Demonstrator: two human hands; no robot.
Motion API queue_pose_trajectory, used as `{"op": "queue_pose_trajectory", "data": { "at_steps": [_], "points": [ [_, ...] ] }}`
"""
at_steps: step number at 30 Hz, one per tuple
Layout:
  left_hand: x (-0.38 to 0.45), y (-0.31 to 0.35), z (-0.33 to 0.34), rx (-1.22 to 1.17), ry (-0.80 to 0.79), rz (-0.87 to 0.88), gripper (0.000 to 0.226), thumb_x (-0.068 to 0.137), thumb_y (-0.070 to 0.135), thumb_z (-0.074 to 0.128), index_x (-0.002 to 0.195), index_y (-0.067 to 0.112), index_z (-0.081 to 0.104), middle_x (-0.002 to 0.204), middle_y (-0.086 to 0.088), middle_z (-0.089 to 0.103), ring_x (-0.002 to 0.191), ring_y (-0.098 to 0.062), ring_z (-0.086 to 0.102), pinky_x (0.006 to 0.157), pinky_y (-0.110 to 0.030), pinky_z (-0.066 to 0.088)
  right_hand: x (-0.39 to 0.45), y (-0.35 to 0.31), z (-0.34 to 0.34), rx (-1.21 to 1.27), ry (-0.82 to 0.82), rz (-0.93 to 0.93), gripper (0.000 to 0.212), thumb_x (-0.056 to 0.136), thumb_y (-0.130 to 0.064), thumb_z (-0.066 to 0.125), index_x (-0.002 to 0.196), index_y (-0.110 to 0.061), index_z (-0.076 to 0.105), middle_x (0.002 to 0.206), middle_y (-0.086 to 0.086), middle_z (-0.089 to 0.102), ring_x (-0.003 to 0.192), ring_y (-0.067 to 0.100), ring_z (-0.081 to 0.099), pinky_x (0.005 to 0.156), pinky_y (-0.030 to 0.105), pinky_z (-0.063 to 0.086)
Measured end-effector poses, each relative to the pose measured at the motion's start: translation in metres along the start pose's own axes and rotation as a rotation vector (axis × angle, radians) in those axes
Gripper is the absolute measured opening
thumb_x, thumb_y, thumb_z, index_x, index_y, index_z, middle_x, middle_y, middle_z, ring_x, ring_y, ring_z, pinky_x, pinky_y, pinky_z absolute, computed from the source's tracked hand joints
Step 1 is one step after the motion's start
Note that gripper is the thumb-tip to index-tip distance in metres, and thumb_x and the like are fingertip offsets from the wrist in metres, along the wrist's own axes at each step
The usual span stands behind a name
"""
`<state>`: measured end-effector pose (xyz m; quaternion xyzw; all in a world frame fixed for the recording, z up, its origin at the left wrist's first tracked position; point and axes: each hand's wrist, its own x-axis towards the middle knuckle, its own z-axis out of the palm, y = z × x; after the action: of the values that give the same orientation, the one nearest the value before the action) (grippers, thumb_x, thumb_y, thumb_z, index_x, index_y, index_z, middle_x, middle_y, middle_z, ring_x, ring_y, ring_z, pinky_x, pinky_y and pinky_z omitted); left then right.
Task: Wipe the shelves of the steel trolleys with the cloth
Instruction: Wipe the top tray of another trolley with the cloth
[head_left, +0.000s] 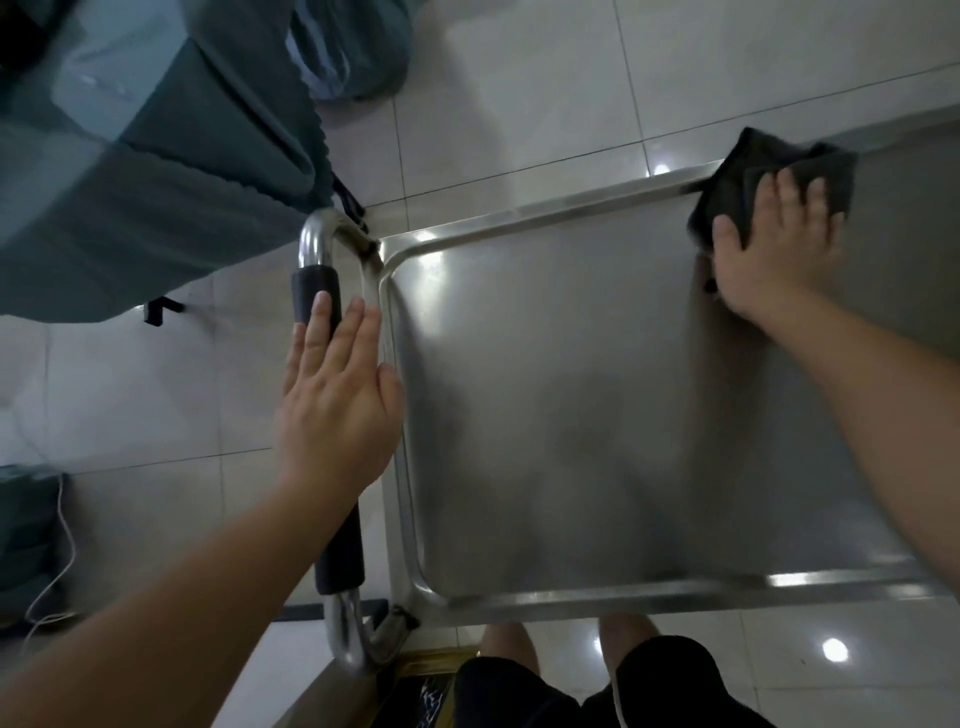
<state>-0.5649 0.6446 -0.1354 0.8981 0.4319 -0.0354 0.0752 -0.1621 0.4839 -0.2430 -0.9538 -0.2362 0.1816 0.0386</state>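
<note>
Pressing right hand (774, 249), crumpled dark cloth (737, 182), smooth steel shelf (597, 405).

Steel trolley shelf (597, 415) — dark cloth (737, 182) at its far rim.

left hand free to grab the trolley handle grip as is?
Probably yes. The left hand is open, fingers straight, lying over the black foam grip of the handle. Nothing sits between them; the right hand presses the cloth far away.
</note>
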Motion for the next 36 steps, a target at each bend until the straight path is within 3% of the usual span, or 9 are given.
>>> {"op": "queue_pose_trajectory", "data": {
  "at_steps": [5, 10, 12, 15, 20, 25, 29, 32, 36],
  "points": [
    [0.001, -0.002, 0.0, -0.041, 0.016, 0.019, 0.06, 0.111, 0.038, 0.028, 0.168, 0.02, 0.024, 0.176, 0.003, 0.019, 0.162, -0.009, -0.01, 0.132, -0.041, -0.003, -0.057, -0.118, 0.033, -0.01, -0.024, -0.177, 0.081, 0.096, -0.062, 0.014, 0.165, -0.02, 0.017, 0.173, -0.004, 0.01, 0.16, 0.023, 0.004, 0.126, 0.049, 0.0],
    [0.0, -0.003, 0.003, -0.084, 0.028, 0.018, 0.062, 0.109, 0.033, 0.03, 0.168, 0.016, 0.022, 0.176, 0.0, 0.017, 0.163, -0.01, -0.007, 0.133, -0.045, 0.003, -0.127, -0.238, 0.073, -0.029, -0.136, -0.659, 0.068, 0.101, -0.043, 0.022, 0.165, -0.021, 0.017, 0.173, -0.005, 0.012, 0.16, 0.02, 0.002, 0.126, 0.047, -0.004],
    [0.0, -0.004, 0.002, -0.095, 0.03, 0.023, 0.062, 0.109, 0.032, 0.029, 0.168, 0.013, 0.021, 0.176, -0.002, 0.017, 0.163, -0.011, -0.006, 0.133, -0.046, 0.005, -0.141, -0.259, 0.08, -0.05, -0.193, -0.808, 0.065, 0.102, -0.041, 0.019, 0.165, -0.023, 0.017, 0.173, -0.006, 0.013, 0.16, 0.017, 0.0, 0.127, 0.046, -0.006],
    [-0.001, -0.005, 0.003, -0.089, 0.033, 0.023, 0.062, 0.109, 0.032, 0.028, 0.168, 0.012, 0.023, 0.176, -0.003, 0.018, 0.163, -0.011, -0.005, 0.133, -0.045, 0.005, -0.133, -0.249, 0.077, -0.061, -0.22, -0.878, 0.064, 0.102, -0.041, 0.019, 0.165, -0.028, 0.021, 0.171, -0.012, 0.016, 0.159, 0.013, 0.004, 0.129, 0.044, -0.002],
    [0.001, -0.005, 0.003, -0.138, 0.026, 0.016, 0.062, 0.109, 0.035, 0.025, 0.168, 0.018, 0.021, 0.176, 0.001, 0.019, 0.162, -0.007, -0.006, 0.133, -0.041, 0.002, -0.069, -0.145, 0.043, -0.078, -0.099, -0.585, 0.063, 0.103, -0.043, 0.021, 0.165, -0.032, 0.016, 0.172, -0.016, 0.012, 0.159, 0.011, 0.005, 0.128, 0.041, 0.001],
    [0.003, -0.005, 0.003, -0.142, 0.027, 0.032, 0.062, 0.109, 0.034, 0.026, 0.169, 0.018, 0.019, 0.176, 0.002, 0.017, 0.162, -0.007, -0.007, 0.133, -0.039, -0.001, -0.007, -0.004, -0.005, 0.029, 0.004, -0.045, 0.077, 0.09, -0.038, 0.022, 0.164, -0.019, 0.022, 0.173, -0.003, 0.015, 0.159, 0.026, 0.01, 0.128, 0.049, 0.007],
    [0.004, -0.003, 0.001, -0.163, 0.032, 0.029, 0.063, 0.108, 0.033, 0.026, 0.169, 0.016, 0.02, 0.176, 0.001, 0.018, 0.162, -0.009, -0.006, 0.133, -0.038, -0.001, -0.008, 0.015, -0.006, 0.104, 0.042, 0.26, 0.078, 0.089, -0.034, 0.023, 0.165, -0.02, 0.017, 0.173, -0.006, 0.009, 0.16, 0.025, 0.003, 0.127, 0.054, 0.004],
    [0.004, -0.002, -0.003, -0.168, 0.021, 0.031, 0.064, 0.107, 0.033, 0.026, 0.169, 0.016, 0.02, 0.176, 0.002, 0.017, 0.162, -0.009, -0.006, 0.133, -0.041, 0.001, -0.027, -0.056, 0.012, 0.082, 0.02, 0.193, 0.08, 0.088, -0.037, 0.023, 0.166, -0.02, 0.013, 0.174, -0.005, 0.006, 0.16, 0.025, 0.001, 0.127, 0.054, 0.002],
    [0.004, -0.003, -0.002, -0.18, 0.029, 0.031, 0.065, 0.106, 0.035, 0.025, 0.169, 0.016, 0.021, 0.176, 0.003, 0.018, 0.162, -0.008, -0.006, 0.133, -0.041, 0.001, -0.088, -0.183, 0.051, -0.038, -0.09, -0.209, 0.071, 0.099, -0.038, 0.029, 0.166, -0.023, 0.009, 0.174, -0.007, 0.003, 0.16, 0.025, -0.001, 0.126, 0.05, -0.002]
  ]
}}
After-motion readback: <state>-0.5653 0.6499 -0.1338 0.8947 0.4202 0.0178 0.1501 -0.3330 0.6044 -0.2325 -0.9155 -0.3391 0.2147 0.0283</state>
